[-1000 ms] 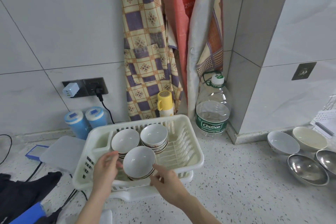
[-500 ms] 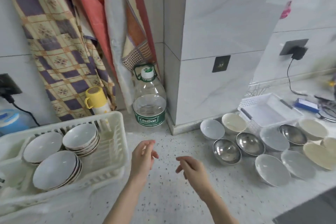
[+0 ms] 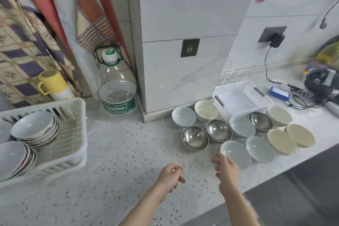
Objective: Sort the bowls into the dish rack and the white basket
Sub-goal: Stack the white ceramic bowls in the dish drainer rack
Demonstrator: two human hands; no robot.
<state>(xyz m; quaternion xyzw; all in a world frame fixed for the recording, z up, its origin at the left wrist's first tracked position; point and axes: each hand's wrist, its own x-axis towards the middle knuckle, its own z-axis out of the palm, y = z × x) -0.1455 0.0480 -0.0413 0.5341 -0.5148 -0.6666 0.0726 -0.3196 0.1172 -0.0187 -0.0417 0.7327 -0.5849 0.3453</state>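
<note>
The dish rack (image 3: 77,115), white plastic, sits at the left holding stacks of white bowls (image 3: 33,124). The white basket (image 3: 240,97) stands at the right against the wall. Just before it, loose white, cream and steel bowls (image 3: 218,130) lie upright on the table.

Both hands have left the bowl stack in the dish rack (image 3: 77,156) and are now empty. The right hand (image 3: 226,169) now reaches beside a pale blue bowl (image 3: 235,154); the left hand (image 3: 169,177) trails.
</note>
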